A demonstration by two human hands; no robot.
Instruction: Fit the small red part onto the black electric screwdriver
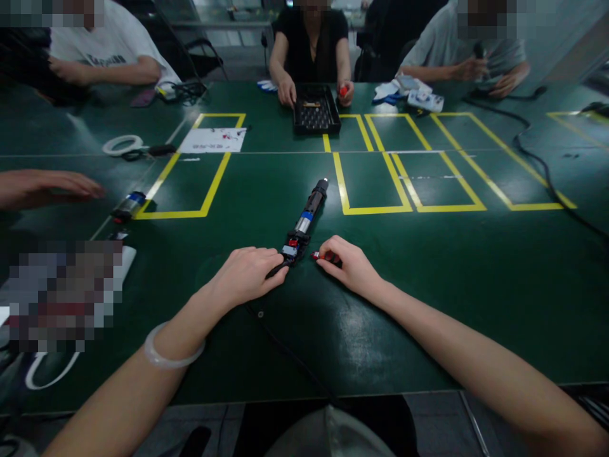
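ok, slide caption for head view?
Left hand holds a dark device; right hand pinches a small red part beside it.

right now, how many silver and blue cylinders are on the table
2: one cylinder beyond the left hand, another cylinder at left near a co-worker's hand. Others may be hidden.

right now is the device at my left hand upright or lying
Lying: the device stretches along the green tabletop from the left hand.

- Across from you: black tray (316,129)
- To your left: white printed sheet (205,141) overlapping yellow tape outline (217,184)
- Left of that sheet: white ring (107,146)
- On your right: winding black cable (580,218)
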